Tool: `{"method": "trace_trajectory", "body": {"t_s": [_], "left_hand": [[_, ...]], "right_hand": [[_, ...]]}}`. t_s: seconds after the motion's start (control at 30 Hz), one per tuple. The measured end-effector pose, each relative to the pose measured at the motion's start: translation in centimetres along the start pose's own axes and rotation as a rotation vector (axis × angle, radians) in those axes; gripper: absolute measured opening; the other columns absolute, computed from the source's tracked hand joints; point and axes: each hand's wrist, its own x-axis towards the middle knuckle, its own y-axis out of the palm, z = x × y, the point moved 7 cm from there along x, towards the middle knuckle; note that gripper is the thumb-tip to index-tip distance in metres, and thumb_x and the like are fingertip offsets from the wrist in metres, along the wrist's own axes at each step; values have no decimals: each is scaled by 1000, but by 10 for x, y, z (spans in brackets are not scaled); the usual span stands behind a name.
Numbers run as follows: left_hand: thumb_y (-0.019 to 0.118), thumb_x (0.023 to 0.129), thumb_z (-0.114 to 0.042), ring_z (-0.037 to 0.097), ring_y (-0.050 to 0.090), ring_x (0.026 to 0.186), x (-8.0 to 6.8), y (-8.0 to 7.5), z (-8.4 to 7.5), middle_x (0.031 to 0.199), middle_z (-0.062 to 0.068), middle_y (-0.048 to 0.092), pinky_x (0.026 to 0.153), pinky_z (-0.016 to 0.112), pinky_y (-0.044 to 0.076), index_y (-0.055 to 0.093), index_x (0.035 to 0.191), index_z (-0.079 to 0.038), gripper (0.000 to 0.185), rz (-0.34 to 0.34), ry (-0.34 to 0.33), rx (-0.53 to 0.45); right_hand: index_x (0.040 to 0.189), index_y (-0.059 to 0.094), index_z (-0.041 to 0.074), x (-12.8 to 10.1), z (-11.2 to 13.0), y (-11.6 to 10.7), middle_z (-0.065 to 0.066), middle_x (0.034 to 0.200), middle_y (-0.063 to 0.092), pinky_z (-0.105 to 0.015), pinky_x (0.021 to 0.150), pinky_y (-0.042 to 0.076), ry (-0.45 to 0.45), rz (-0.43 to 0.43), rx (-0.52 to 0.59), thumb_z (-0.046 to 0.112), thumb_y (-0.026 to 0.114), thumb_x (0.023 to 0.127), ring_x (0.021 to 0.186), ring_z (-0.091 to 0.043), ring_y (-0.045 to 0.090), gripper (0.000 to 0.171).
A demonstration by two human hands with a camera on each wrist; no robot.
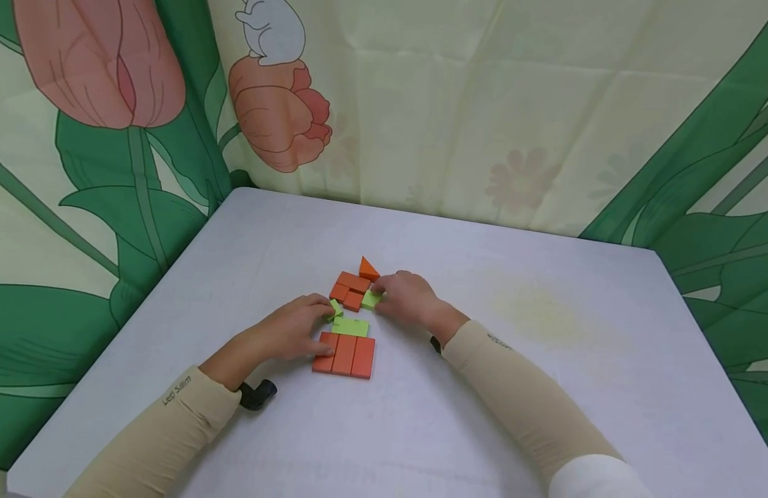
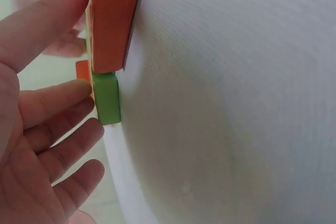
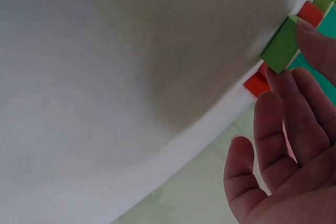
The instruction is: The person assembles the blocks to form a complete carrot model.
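Observation:
Flat orange and green blocks lie in the middle of the white table (image 1: 546,387). My left hand (image 1: 324,325) rests by an orange slab (image 1: 344,355) of three pieces. Its straight fingers (image 2: 58,100) touch the edge of a green block (image 2: 107,98) and that orange slab (image 2: 113,19). A small green block (image 1: 336,308) lies at its fingertips. My right hand (image 1: 378,294) pinches another green block (image 1: 371,299) beside an orange cluster (image 1: 350,287). In the right wrist view two fingertips (image 3: 315,40) hold that green block (image 3: 281,51). An orange triangle (image 1: 368,268) lies just behind.
A flat green piece (image 1: 350,326) lies between the slab and the cluster. A curtain printed with tulips (image 1: 97,62) stands along the table's back and left edges. A faint yellowish stain (image 1: 540,315) marks the table to the right.

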Motion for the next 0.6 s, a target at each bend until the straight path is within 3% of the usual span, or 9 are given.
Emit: {"method": "trace_trajectory", "body": {"t_s": [0.23,0.6], "left_hand": [[84,82,-33,32,49,128,1,1,1,137,12,53,106,46,44,61,132,-1,63,1,-1,-9],[83,83,-31,33,47,131,-2,-1,-1,138,14,52,108,47,41,61,131,0,61,-13,34,-13]], "right_hand": [[128,69,13,2,3,3,-3,118,70,-39,93,50,32,4,-21,18,66,95,108,-25,58,34],[126,69,10,-15,7,3,-4,113,71,-39,92,50,53,-3,-20,21,67,94,105,-24,59,34]]}}
